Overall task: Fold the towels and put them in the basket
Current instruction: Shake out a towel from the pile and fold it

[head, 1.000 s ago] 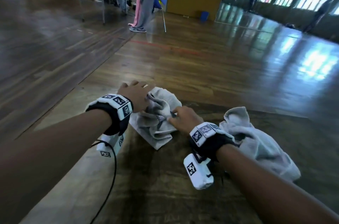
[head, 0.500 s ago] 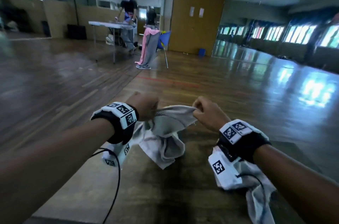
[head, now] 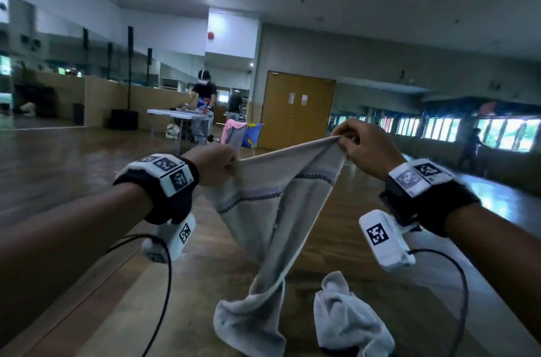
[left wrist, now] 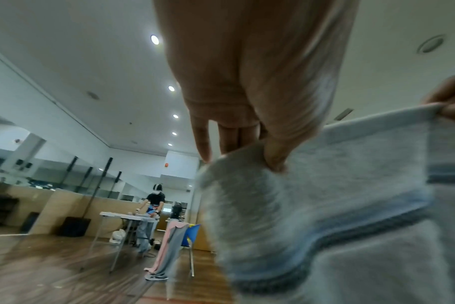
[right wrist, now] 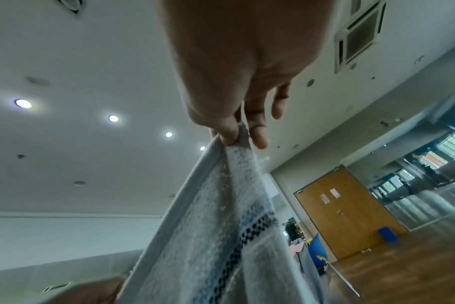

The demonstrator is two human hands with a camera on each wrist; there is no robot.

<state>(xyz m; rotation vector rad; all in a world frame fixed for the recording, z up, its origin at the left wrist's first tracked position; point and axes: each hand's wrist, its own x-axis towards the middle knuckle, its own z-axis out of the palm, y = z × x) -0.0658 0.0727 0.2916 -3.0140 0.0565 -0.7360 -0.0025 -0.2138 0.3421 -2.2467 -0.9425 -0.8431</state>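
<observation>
A grey towel with a dark checked stripe hangs in the air between my hands, its lower end bunched on the wooden table. My left hand pinches one top corner, thumb against the cloth. My right hand pinches the other top corner, held higher. The top edge is stretched between them. A second, paler towel lies crumpled on the table at the lower right. No basket is in view.
The table's left edge runs diagonally above the wooden floor. Cables hang from both wrist cameras. Far across the hall a person stands at a white folding table, beside a chair draped with pink and grey cloths.
Both hands have lifted the striped towel from the table and moved apart, stretching its top edge. My view has tilted up toward the hall.
</observation>
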